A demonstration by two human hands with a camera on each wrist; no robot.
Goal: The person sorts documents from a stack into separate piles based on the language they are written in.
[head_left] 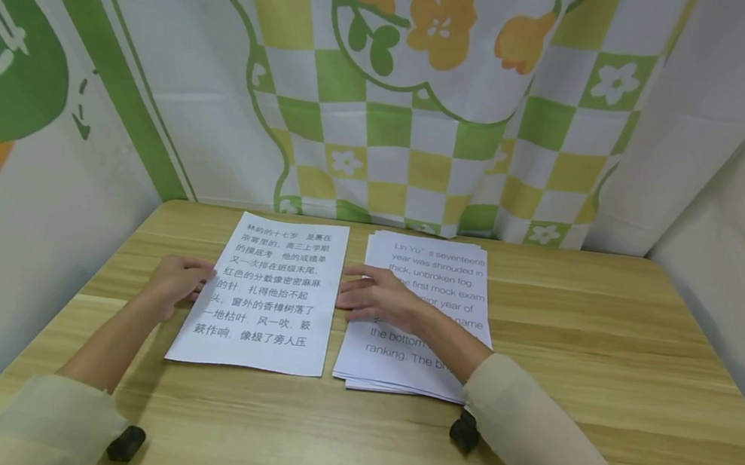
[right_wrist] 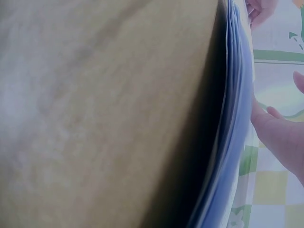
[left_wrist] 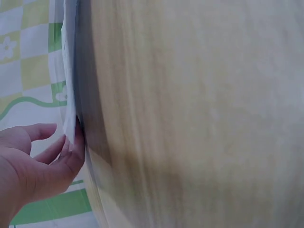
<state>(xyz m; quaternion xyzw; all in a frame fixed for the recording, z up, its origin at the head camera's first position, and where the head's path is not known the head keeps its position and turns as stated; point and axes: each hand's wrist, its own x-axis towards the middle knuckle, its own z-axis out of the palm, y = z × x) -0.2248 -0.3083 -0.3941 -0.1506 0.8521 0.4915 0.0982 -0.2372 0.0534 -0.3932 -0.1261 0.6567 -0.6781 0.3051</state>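
Note:
Two printed paper stacks lie side by side on the table. At the left sheets with Chinese print (head_left: pixel 263 297), my left hand (head_left: pixel 178 284) touches the left edge. The left wrist view shows fingertips (left_wrist: pixel 76 147) around that paper edge (left_wrist: pixel 69 95), with the thumb apart from it. My right hand (head_left: pixel 380 294) rests over the left edge of the English-printed sheets (head_left: pixel 423 268), its fingertips toward the gap between the stacks. In the right wrist view, several layered paper edges (right_wrist: pixel 232 95) show, and the right hand (right_wrist: pixel 280 137) is partly cut off.
The wooden table (head_left: pixel 602 378) extends around both stacks. A checkered, flowered cloth (head_left: pixel 417 131) hangs behind its far edge, with more printed cloth at the sides. Black wrist devices (head_left: pixel 127 444) hang below the sleeves.

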